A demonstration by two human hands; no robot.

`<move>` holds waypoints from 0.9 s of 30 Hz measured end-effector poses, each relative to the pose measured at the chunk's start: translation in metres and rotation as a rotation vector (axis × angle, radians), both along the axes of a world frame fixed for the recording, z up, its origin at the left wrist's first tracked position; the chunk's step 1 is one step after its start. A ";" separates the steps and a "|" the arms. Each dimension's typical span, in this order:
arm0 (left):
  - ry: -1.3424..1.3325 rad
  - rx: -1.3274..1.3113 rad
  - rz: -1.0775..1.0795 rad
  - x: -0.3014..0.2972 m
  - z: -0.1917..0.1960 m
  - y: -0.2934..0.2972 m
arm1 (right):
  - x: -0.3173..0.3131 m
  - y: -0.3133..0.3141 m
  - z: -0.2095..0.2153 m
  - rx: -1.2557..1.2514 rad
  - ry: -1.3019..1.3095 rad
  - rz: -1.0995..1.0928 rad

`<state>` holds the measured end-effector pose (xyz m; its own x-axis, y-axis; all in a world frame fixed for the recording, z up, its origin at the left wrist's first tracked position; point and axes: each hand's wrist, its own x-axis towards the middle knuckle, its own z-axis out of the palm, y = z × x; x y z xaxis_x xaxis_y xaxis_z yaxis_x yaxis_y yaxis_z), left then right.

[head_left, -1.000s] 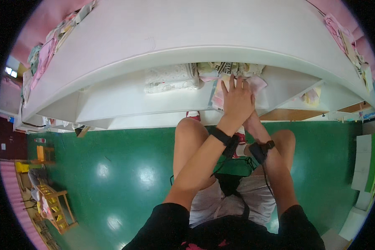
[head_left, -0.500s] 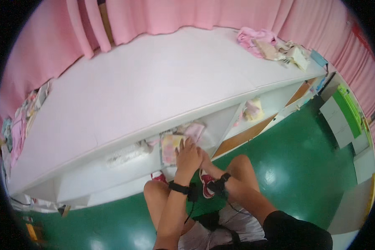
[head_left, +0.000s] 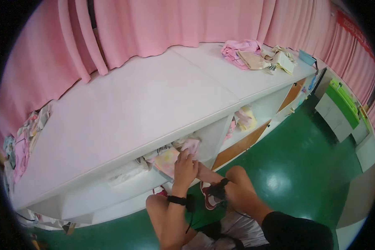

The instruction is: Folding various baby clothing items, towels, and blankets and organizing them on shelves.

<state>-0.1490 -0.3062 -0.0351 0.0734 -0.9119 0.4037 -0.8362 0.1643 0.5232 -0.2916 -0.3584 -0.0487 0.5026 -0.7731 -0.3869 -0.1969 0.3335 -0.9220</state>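
Observation:
My left hand reaches into the open shelf, its fingers bent and close together at the lower edge of a pale pink cloth. Just left of that hand lies a folded yellow and pink patterned cloth at the front of the shelf. My right hand crosses close behind the left one; its fingers are hidden. Behind the two cloths, other crumpled cloths with a dark print are partly covered by the counter edge. Black bands circle both my wrists.
A long white counter spans the view before pink curtains. Pink and beige cloths lie at its far right, more cloths at the left end. A clear plastic package sits in the shelf. The floor is green.
My left hand has left the patterned cloth, its spread fingers drawing together by the pink cloth. The patterned cloth now lies tilted. My view has shifted, with more curtain showing.

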 end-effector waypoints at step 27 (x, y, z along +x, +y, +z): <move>0.018 0.075 0.276 0.032 0.018 0.001 | -0.228 -0.276 0.300 -1.513 1.017 -0.111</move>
<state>-0.1170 -0.3049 -0.0171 0.3294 -0.8837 0.3325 -0.8342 -0.1075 0.5408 -0.5199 -0.6341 0.2518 0.4732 -0.7186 0.5096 -0.8475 -0.5292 0.0407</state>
